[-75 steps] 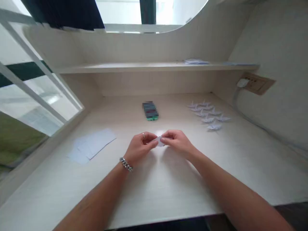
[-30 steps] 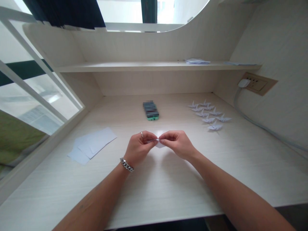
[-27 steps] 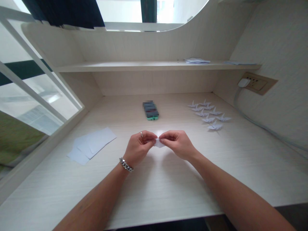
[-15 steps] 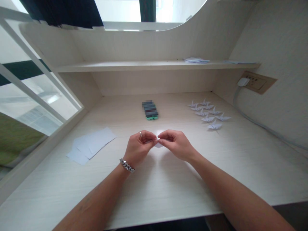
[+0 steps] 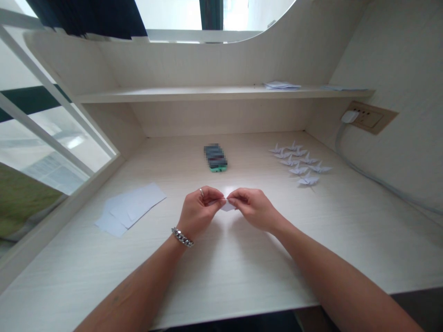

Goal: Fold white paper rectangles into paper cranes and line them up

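Note:
A small folded piece of white paper (image 5: 228, 207) is pinched between my two hands, above the middle of the desk. My left hand (image 5: 202, 208), with a ring and a chain bracelet, grips its left side between thumb and fingers. Its right side is held by my right hand (image 5: 254, 207) in a similar pinch. Fingers cover much of the paper, so its full folded shape is hidden. Several white paper cranes (image 5: 300, 163) stand grouped at the back right. Loose white paper sheets (image 5: 133, 207) lie overlapping to the left of my left hand.
A phone-like object (image 5: 216, 158) with a green edge, its face blurred, lies beyond my hands. More paper (image 5: 282, 85) rests on the shelf (image 5: 180, 94). On the right, a grey cable (image 5: 375, 177) runs from a wall socket (image 5: 372, 117) down along the desk.
My right fingers have shifted slightly on the paper, and a little more of it shows below the fingertips. My left hand keeps its pinch.

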Demonstrator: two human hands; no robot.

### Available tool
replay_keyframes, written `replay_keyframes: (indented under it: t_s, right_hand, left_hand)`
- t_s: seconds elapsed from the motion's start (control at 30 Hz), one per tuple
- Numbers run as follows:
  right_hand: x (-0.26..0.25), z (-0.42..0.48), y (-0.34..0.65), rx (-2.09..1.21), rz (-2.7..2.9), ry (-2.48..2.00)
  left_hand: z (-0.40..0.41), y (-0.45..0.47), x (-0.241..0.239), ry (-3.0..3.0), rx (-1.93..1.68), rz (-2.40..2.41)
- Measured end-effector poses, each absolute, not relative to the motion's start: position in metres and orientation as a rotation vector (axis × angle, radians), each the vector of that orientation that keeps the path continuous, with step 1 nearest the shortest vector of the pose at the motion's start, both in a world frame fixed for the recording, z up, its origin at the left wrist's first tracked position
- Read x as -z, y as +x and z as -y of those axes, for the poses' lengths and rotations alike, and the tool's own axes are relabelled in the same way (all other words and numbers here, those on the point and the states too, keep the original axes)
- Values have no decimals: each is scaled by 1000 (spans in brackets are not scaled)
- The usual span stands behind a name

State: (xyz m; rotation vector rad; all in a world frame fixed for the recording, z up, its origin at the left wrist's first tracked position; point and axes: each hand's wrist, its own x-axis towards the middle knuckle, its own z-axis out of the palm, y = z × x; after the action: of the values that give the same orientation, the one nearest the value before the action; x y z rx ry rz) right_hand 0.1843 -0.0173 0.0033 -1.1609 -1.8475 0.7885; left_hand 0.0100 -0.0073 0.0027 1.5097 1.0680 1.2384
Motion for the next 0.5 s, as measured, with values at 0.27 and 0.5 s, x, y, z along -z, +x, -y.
replay_keyframes:
  t_s: [0.27,0.5]
  right_hand:
    - [1,10,191,-865,1751,-1197]
    - [-3,12,190,-835,1760,-1185]
  left_hand:
    - [6,8,-4,1483,-1298,-1090]
    - [7,10,-4,1486,-1295,-1096]
